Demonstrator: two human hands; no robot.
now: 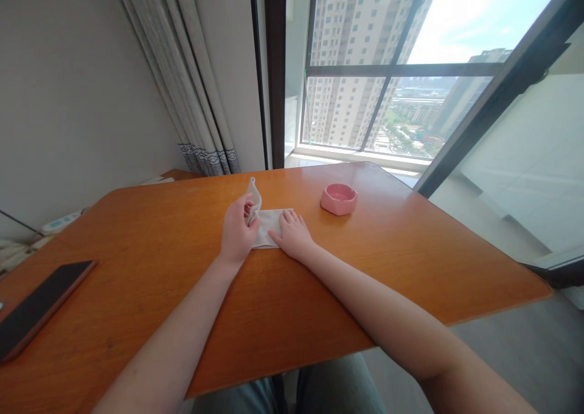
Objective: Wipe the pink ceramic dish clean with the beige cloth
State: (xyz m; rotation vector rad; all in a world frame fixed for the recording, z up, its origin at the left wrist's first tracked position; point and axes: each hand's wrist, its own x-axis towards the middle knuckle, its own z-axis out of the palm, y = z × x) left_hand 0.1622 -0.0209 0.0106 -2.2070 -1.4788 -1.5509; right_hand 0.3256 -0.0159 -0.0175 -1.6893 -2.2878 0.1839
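Observation:
A small white cloth [267,230] lies on the wooden table in front of me, its left end lifted and curled upward. My left hand [239,227] pinches that raised end between thumb and fingers. On the cloth's right part, my right hand [293,231] rests flat with its fingers stretched out, pressing the fabric to the table. To the right of my right hand sits a pink ashtray [339,200] with an angular outline, apart from both hands.
The wooden table [159,292] has an angled right edge. At the left lies a dark flat tray-like slab [43,304]. A white power strip [64,221] is beyond the left edge. Behind are a grey curtain [182,67] and a large window [365,113].

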